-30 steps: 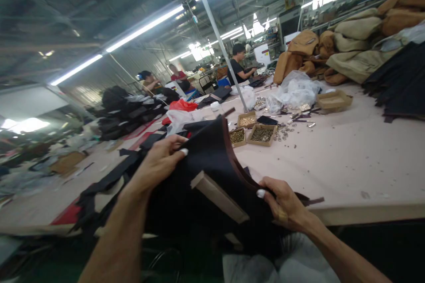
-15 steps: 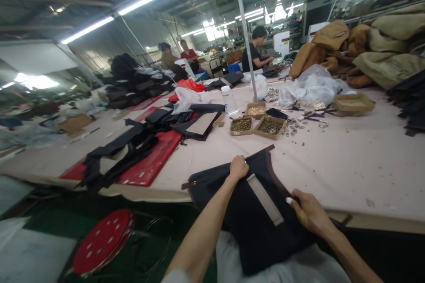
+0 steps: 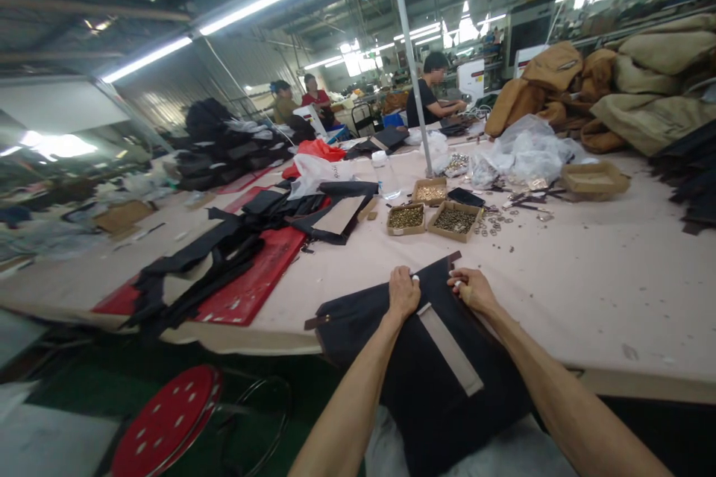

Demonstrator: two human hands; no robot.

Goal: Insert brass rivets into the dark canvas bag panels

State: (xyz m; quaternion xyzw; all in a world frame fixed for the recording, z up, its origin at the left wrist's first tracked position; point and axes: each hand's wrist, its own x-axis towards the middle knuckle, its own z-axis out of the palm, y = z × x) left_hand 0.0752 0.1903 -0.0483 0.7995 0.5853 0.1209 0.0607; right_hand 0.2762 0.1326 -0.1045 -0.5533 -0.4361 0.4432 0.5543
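A dark fabric panel (image 3: 385, 328) with brown edge binding and a beige strip (image 3: 450, 349) lies partly on the table's front edge and hangs over my lap. My left hand (image 3: 403, 292) is on the panel's upper part, fingers bent and pressed together, gripping the cloth. At the bound right edge, close to the upper corner, my right hand (image 3: 473, 291) pinches the panel between thumb and fingers. The undersides of both grips are hidden.
Beyond the panel stand cardboard trays (image 3: 456, 219) of small metal fittings and a clear bottle (image 3: 385, 175). Dark cut pieces (image 3: 209, 257) lie on a red sheet (image 3: 251, 298) at left. A red stool (image 3: 168, 417) stands below. A metal pole (image 3: 411, 52) rises from the table.
The panel, held up at first, came down onto the table edge and lap. My left hand shifted right across it; my right hand slid up the bound edge toward the corner.
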